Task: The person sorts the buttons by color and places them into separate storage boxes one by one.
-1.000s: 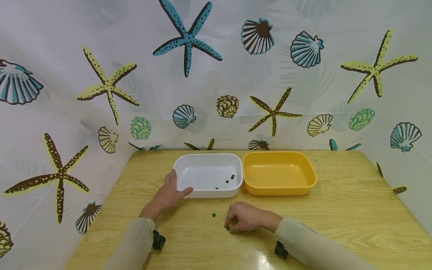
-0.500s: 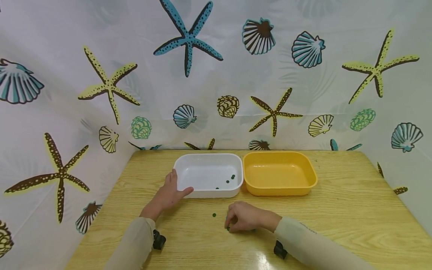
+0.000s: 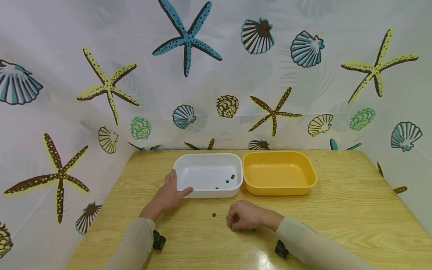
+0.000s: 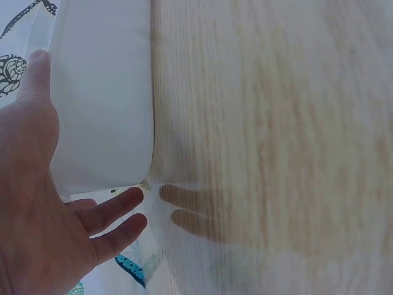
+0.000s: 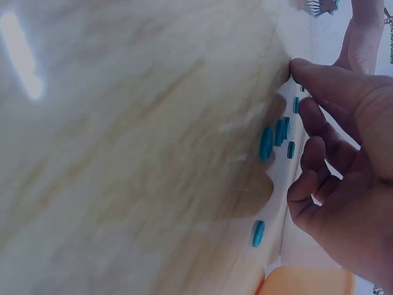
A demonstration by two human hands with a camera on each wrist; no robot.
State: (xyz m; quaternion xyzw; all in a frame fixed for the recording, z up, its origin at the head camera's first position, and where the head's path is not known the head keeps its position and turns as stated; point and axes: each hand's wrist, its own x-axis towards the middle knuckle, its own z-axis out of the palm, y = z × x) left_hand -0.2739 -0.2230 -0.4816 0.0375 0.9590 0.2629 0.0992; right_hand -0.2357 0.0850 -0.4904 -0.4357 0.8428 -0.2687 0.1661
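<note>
My left hand (image 3: 170,194) rests at the left front corner of the white tray (image 3: 207,194), thumb along the front rim and fingers by the left side. In the left wrist view those fingers (image 4: 116,212) are extended beside the tray's end. My right hand (image 3: 245,216) is low over the table, thumb and forefinger pinching a small green disc (image 3: 231,227), mostly covered by the fingertips. Under and beside that hand lie several small blue discs (image 5: 266,144). A loose green disc (image 3: 214,215) sits to its left. Several more green discs (image 3: 227,182) lie inside the white tray.
A yellow tray (image 3: 280,191) stands against the white tray's right side, with nothing seen inside. Both stand toward the back of the wood-grain table (image 3: 351,210). A curtain (image 3: 216,82) printed with starfish and shells hangs behind and along the sides.
My right hand has shifted slightly right and back, with the pinched green disc moving along. A blue disc now shows beside its fingers. The left hand stays put.
</note>
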